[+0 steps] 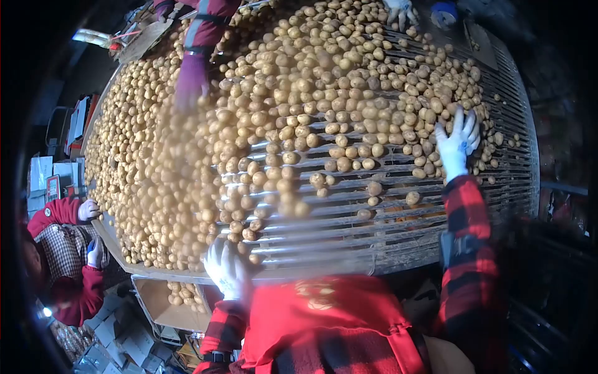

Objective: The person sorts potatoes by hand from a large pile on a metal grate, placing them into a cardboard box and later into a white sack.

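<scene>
Many small potatoes [349,93] lie spread over a slatted sorting table [398,230]. My right hand [458,140], in a white glove, reaches out over the right side with its fingers spread, resting against potatoes there. Close to the near rim, my left hand [225,268], also gloved in white, has its fingers stretched out beside the edge of the potato pile. It looks slightly blurred. Neither hand is seen gripping a potato; the palms are hidden. Between my hands, bare slats show, with a few loose potatoes on them.
A co-worker's purple-gloved hand [192,81] reaches in from the far left, and a white-gloved hand [400,12] from the far side. Another person [65,255] stands at the left edge. Below the near rim sits a wooden box [156,302] with potatoes; cartons [128,336] lie on the floor.
</scene>
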The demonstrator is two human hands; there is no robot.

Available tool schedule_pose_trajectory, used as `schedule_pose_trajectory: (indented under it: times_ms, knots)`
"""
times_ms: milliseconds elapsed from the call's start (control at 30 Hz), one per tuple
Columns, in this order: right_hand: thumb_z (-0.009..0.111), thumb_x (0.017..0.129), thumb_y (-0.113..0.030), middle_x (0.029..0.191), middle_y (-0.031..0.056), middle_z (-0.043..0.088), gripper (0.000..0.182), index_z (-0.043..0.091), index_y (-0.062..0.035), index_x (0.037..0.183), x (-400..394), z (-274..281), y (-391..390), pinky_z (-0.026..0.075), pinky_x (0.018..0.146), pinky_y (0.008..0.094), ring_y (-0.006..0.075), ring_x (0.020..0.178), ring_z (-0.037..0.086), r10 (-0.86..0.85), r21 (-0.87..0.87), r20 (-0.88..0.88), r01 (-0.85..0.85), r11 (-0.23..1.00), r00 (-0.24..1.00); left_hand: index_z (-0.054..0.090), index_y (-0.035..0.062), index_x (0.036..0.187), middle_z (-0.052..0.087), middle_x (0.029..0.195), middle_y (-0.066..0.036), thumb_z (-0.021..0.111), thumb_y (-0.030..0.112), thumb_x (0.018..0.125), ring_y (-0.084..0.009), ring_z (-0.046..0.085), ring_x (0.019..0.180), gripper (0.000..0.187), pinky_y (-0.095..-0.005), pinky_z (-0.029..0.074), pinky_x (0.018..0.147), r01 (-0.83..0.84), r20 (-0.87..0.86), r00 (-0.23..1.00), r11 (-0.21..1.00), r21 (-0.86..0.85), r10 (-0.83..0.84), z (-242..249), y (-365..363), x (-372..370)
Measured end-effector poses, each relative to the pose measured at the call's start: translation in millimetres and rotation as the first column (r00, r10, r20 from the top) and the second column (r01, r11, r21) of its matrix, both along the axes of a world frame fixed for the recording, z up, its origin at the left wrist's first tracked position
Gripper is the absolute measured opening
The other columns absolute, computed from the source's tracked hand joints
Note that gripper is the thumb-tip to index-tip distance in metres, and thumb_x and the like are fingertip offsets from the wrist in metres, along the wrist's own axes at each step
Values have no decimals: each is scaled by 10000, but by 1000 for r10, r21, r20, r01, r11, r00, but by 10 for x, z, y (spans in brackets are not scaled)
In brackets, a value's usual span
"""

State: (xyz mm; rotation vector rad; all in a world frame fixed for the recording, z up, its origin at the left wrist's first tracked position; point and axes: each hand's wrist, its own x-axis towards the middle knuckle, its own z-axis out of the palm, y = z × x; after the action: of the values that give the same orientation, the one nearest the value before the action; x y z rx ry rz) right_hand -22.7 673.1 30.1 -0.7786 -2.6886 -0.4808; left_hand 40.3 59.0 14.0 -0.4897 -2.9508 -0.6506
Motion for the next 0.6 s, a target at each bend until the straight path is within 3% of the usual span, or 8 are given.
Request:
schedule_pose_trajectory:
  times_ms: [67, 100, 167, 200, 233, 433, 500, 600]
  knots:
    - [506, 929, -602, 1493, 121, 422, 717, 387, -163, 1483, 18, 42, -630, 258, 1123, 595, 319, 1358, 396, 252, 146, -55, -242, 959, 966, 591, 57, 1307, 547, 1387, -174, 580, 32, 808, -374, 497, 1289, 500, -523, 317, 1117, -56, -203, 979, 994, -92, 36, 14, 89, -4]
    - [525, 927, -492, 1376, 90, 481, 592, 455, -166, 1416, 103, -200, -944, 260, 1132, 585, 288, 1270, 450, 253, -388, -224, -324, 863, 941, 591, 57, 1307, 547, 1387, -174, 580, 32, 808, -374, 497, 1289, 500, -523, 317, 1117, -62, -199, 979, 994, -95, 42, 86, 196, -23]
    - [563, 924, -272, 1143, 29, 599, 374, 592, -171, 1282, 242, -540, -1521, 265, 1149, 564, 227, 1093, 558, -1, -906, -422, -421, -47, 907, 593, 43, 1310, 548, 1387, -175, 569, 10, 797, -371, 509, 1283, 515, -478, 349, 1111, 32, -178, 984, 999, 9, -30, 271, 388, -63]
    - [542, 928, -244, 1127, 21, 603, 361, 601, -194, 1280, 204, -350, -1779, 246, 1166, 560, 220, 1083, 559, 497, -707, -207, -480, 520, 843, 618, 32, 1284, 579, 1348, -177, 546, -25, 789, -362, 537, 1260, 503, -432, 398, 1082, -20, 77, 997, 975, 220, 3, 178, 324, -6]
    - [522, 932, -216, 1110, 14, 606, 357, 610, -217, 1278, 162, -158, -1928, 228, 1183, 556, 214, 1072, 559, 669, -169, 286, -651, 740, 687, 633, 21, 1263, 617, 1292, -174, 553, -18, 827, -343, 567, 1231, 445, -418, 430, 1058, 53, 207, 969, 928, 370, -138, 262, 474, -129]
    - [556, 906, -243, 1027, -31, 633, 264, 684, -305, 1128, -47, -112, -1960, 145, 1215, 551, 185, 1046, 579, 581, -216, 478, -553, 804, 659, 567, 9, 1346, 646, 1266, -89, 523, 119, 1007, -173, 581, 1184, 360, -315, 448, 1020, -113, 620, 621, 728, 676, -479, -208, 1049, -82]
    - [598, 865, -225, 929, -41, 646, 183, 703, -282, 1004, -45, -128, -1914, 177, 1208, 550, 188, 992, 598, 623, -211, 397, -594, 776, 674, 564, 38, 1344, 632, 1271, -83, 534, 192, 1026, -162, 591, 1132, 354, -293, 470, 974, -359, 684, 463, 586, 726, -563, -311, 1229, -83]
    - [650, 775, -143, 770, -15, 635, 112, 705, -213, 842, 66, -101, -2037, 336, 1118, 543, 198, 884, 610, 706, -194, -157, -723, 664, 690, 563, 38, 1281, 645, 1155, -135, 526, 241, 983, -300, 622, 1093, 363, -406, 477, 981, -200, 609, 458, 592, 781, -648, -513, 1395, -32]
